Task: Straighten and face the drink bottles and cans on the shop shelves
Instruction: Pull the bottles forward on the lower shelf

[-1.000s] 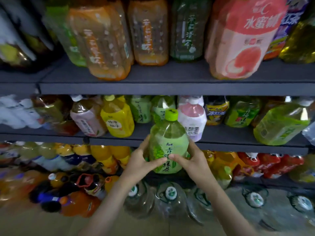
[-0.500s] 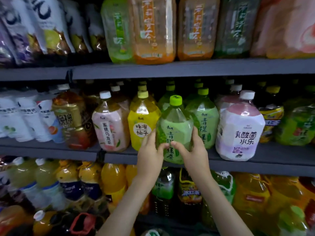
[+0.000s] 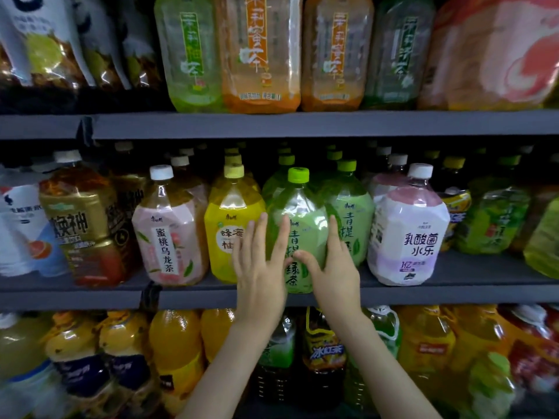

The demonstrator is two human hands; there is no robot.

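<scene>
Bare left hand (image 3: 260, 275) and bare right hand (image 3: 337, 275) with slender fingers (image 3: 282, 234), on bare forearms (image 3: 231, 367).

Two dark grey shelf boards run level across the whole width. The upper shelf (image 3: 332, 124) crosses a little above the middle of the view. The middle shelf (image 3: 75, 300) crosses lower down, and part of its flat top shows bare at the far right. A black clip (image 3: 85, 130) sits on the upper shelf's front edge toward the left. A second black clip (image 3: 150, 293) sits on the middle shelf's front edge, left of centre. Between the boards, the far recess (image 3: 36, 145) lies in deep shadow.
</scene>
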